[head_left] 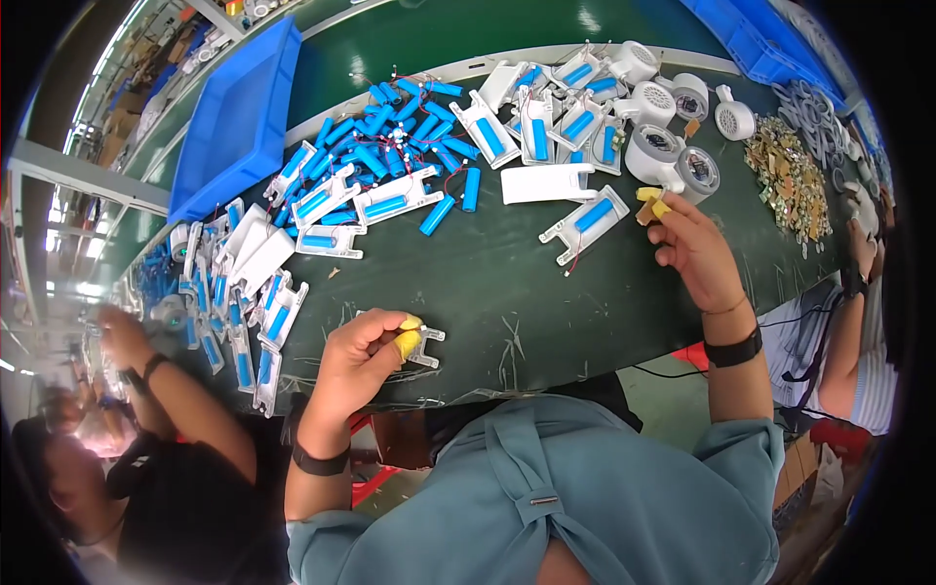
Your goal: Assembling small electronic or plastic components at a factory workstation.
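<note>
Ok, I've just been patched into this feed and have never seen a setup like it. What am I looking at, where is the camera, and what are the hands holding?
There is no machine here: a person works with two bare hands. The single picture comes from a wide fisheye camera worn on the person's head, looking down, so straight edges bend near the rim.

The left hand, with yellow fingertip covers, presses a small white plastic bracket against the dark green table. The right hand is raised further out and pinches a small yellowish piece; what it is cannot be told.

On the table lie loose blue battery cells with thin wires, white holders with cells fitted, round white housings and a heap of small brass-coloured parts. A blue tray sits on the left. Other people work on both sides.
</note>
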`<state>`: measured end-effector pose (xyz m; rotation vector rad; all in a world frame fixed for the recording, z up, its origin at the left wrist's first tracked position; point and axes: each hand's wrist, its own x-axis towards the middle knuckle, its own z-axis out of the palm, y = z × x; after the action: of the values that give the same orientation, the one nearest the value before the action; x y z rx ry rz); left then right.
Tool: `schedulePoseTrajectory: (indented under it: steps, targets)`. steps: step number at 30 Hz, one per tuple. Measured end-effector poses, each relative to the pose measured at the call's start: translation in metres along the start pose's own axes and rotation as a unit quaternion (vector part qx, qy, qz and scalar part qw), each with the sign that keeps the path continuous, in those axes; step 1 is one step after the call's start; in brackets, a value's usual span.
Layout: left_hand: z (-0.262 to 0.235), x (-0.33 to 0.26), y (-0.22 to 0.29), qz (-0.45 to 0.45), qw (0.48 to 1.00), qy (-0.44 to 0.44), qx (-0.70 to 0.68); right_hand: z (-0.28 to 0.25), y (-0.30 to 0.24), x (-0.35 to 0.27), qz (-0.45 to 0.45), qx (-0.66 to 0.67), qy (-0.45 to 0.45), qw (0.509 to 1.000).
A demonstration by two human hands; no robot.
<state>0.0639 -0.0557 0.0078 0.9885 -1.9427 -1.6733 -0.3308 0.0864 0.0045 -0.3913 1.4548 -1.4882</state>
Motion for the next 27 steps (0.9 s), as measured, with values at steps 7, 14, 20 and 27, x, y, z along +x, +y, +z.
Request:
schedulePoseTrajectory:
  steps: [7, 14, 20, 27]
  targets:
    - [0.008, 0.0, 0.004, 0.026, 0.999, 0.01, 0.033, 0.02, -0.012, -0.02, -0.065, -0.017, -0.062, 0.996]
    - [0.017, -0.001, 0.018, 0.17, 0.917, 0.081, 0.351, 0.071, -0.005, -0.026, -0.07, -0.069, -0.115, 0.988]
    - [0.037, 0.0, 0.021, 0.257, 0.873, 0.087, 0.404, 0.102, 0.03, -0.049, 0.043, -0.146, -0.219, 0.964]
    - [0.067, 0.004, 0.011, 0.373, 0.828, 0.06, 0.414, 0.108, 0.051, -0.062, 0.212, 0.001, -0.281, 0.936]
